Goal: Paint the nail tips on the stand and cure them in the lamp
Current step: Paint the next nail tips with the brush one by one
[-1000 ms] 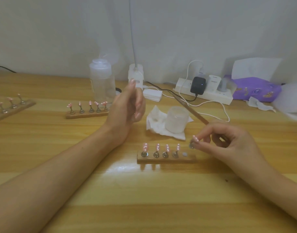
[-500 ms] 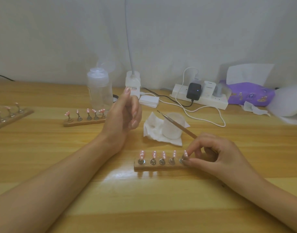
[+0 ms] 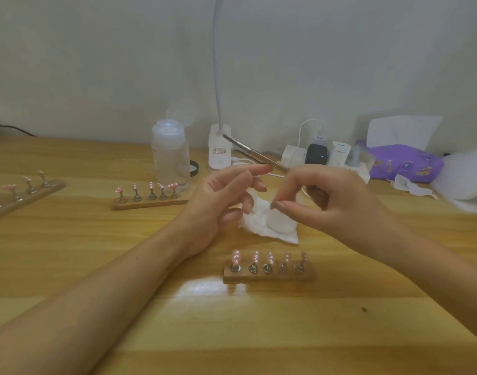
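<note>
Fingers of my right hand [image 3: 326, 196] are curled in, thumb and forefinger tips almost meeting, and they grip a thin brush [image 3: 254, 153]. Its handle slants up and to the left out of the hand, toward the middle of the frame. My left hand [image 3: 223, 201] is beside it with the palm turned toward the right hand. Its fingers are loosely spread and hold nothing. The forefinger reaches out close to the brush, but I cannot tell whether it touches.

Below both hands, at lower centre and apart from them, a wooden stand [image 3: 268, 277] lies on the table [image 3: 259, 334]. Five pink nail tips [image 3: 255, 257] sit upright in a row on its metal pegs.

Behind my hands are a crumpled tissue [image 3: 254, 226] and a small white jar [image 3: 282, 226] resting on it. A second stand [image 3: 150, 203] with pink tips lies left of centre, and a third stand [image 3: 26, 194] sits at the left edge.

Just behind the second stand is a clear bottle [image 3: 171, 155]. Right of the bottle the white lamp [image 3: 219, 151] stands against the wall, its stem rising out of the top of the frame. At upper right there is a power strip [image 3: 294, 155] with plugs, then a purple pack [image 3: 406, 164].
</note>
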A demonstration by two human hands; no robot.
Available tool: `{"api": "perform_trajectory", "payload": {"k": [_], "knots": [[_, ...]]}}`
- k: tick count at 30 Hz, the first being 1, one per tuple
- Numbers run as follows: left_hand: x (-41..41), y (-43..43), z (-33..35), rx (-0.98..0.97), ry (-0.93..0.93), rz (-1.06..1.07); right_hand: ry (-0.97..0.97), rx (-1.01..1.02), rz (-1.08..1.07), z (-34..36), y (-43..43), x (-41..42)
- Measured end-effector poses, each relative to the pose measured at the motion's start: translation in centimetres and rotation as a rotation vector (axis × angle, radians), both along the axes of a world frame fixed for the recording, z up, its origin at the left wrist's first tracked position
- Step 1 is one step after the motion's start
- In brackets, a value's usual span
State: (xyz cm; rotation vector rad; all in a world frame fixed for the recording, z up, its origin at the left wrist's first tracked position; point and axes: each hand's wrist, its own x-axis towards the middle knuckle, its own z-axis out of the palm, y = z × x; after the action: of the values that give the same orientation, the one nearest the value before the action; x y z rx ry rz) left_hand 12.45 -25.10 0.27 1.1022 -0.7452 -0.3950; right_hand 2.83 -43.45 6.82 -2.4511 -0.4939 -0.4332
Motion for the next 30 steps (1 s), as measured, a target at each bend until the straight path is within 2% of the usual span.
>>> {"api": "perform_trajectory", "payload": {"k": [5,11,16,19,23,30], "knots": [[0.0,0.2,0.2,-0.043,0.085,-0.034,0.050,-0.061,0.038,0.4,2.7,1.1],[0.0,0.3,0.6,-0.041,0.159,0.051,0.120,-0.115,0.158,0.3,2.1,0.3],[0.4,0.9,1.0,-0.116,0.323,0.068,0.114,0.056,0.060,-0.5,-2.0,-1.7],[0.5,0.8,0.8,-0.088,0.310,0.069,0.270,0.104,-0.018,-1.8,-4.6,-2.3],[0.2,0.6,1.1,-0.055,0.314,0.074,0.423,-0.034,-0.039,-4.1,-5.2,-2.8],[-0.1,0.3,1.3,0.025,0.271,0.103,0.315,0.069,-0.049,-5.9,-3.6,-2.6]]}}
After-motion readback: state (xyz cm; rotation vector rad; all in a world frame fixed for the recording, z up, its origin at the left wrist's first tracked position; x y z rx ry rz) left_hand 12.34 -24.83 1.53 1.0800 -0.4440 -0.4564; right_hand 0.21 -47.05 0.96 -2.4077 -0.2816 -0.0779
